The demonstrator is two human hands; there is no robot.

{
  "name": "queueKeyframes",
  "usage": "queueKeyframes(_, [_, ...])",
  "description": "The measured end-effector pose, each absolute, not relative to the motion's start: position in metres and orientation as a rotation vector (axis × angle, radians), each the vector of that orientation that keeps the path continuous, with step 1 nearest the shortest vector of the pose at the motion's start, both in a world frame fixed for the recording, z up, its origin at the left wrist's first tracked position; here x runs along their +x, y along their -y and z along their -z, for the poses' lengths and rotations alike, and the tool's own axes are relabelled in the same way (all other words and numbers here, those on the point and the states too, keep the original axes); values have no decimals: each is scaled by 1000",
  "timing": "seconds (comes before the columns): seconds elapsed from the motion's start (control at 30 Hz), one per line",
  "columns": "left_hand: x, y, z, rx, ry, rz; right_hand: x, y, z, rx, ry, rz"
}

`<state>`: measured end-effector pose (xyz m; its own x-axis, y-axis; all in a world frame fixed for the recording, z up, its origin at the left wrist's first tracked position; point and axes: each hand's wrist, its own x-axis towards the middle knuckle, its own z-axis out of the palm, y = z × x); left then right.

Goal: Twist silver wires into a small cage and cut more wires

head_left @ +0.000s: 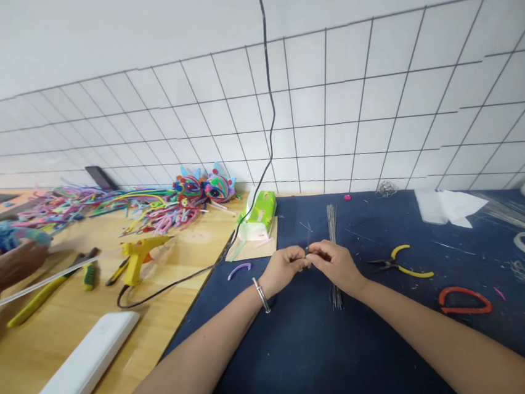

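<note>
Both hands meet over the dark blue mat, fingertips pinched together. My left hand, with a silver bangle on its wrist, is closed on something too small to make out. Closed in the same way, my right hand touches the left fingertips. A bundle of thin metal wires lies on the mat, passing partly beneath my right hand. To the right rest pliers with yellow handles. A purple curved strip lies just left of my left hand.
Left, on the wooden table, are a yellow glue gun, a white long device and colourful pipe cleaners. A green tissue pack stands behind. Another person's hand works at far left. Red handles lie right. A black cord hangs down.
</note>
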<state>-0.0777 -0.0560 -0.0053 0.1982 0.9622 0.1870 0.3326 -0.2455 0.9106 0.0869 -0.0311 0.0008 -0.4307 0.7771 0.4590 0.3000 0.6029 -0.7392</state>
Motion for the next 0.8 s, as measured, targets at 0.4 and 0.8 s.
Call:
queueKeyframes(0.4, [-73,65,3,1812,-1266,-1065,88,37,-14,-842,1966,-783])
queueKeyframes(0.8, [-78,63,5,1738,-1229,-1010,86,38,-27,-799,2078,-771])
